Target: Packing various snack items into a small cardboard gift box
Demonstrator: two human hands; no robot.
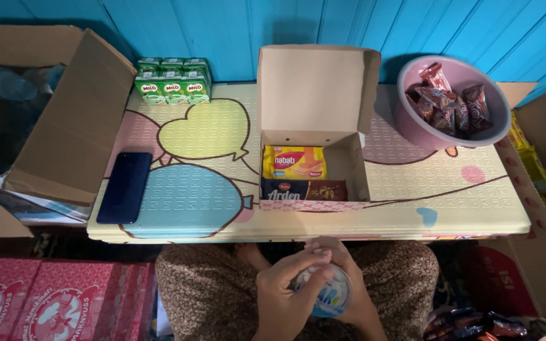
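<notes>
Both hands work below the near edge of the low table [412, 215], over the lap. The left hand [285, 297] is closed over the top of a small sealed cup [331, 295], apparently a water cup; the right hand [355, 287] cups it from beneath. The open snack box [314, 158] at table centre already holds a yellow wafer pack [293, 162] and a dark biscuit pack [303, 190], its right side free. Judged step: cup handling. Placement requires lifting it clear of the box's front wall.
</notes>
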